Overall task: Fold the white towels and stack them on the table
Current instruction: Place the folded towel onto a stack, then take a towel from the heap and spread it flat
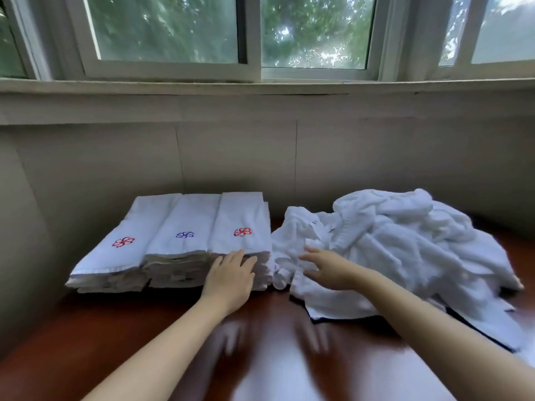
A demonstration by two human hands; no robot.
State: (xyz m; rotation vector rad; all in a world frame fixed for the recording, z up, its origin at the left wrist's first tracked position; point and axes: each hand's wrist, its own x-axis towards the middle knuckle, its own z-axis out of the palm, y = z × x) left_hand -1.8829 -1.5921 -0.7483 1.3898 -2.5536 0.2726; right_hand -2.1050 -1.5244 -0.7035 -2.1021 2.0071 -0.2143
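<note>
Three side-by-side stacks of folded white towels (185, 235) stand on the dark red table (121, 337) at the left; their top towels carry red and purple flower marks. A loose heap of unfolded white towels (405, 241) lies at the right. My left hand (231, 276) rests flat, fingers apart, against the front edge of the rightmost stack. My right hand (327, 264) is over the near left edge of the heap, fingers spread, touching the cloth without a clear grip.
A grey wall rises directly behind the table, with a window sill (260, 85) and sliding windows above. A dark-edged cloth (477, 328) shows under the heap at the right. The glossy table front reflects light.
</note>
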